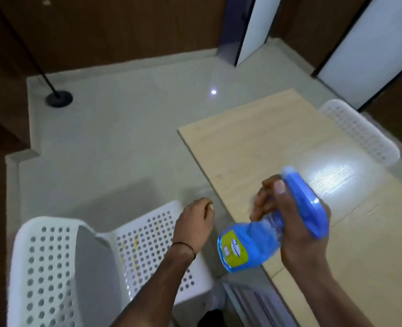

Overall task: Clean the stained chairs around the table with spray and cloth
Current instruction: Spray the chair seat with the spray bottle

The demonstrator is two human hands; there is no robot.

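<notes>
- The right hand (296, 220) is clamped around the neck of a blue spray bottle (240, 249). The bottle is tilted and blurred, above the near left edge of the table (277, 138).
- The left hand (196, 220) hovers over a white perforated chair (54, 267) beside that edge. Its fingers are curled, but I cannot tell whether they hold anything.
- Yellowish streaks (134, 246) cross the chair seat.
- A second chair (360, 133) stands at the table's far right edge.
- No cloth is in view.
- The likely step is spraying the seat. The nozzle should turn down toward the streaks and the left hand should move clear. A light mist would avoid drips through the holes.
</notes>
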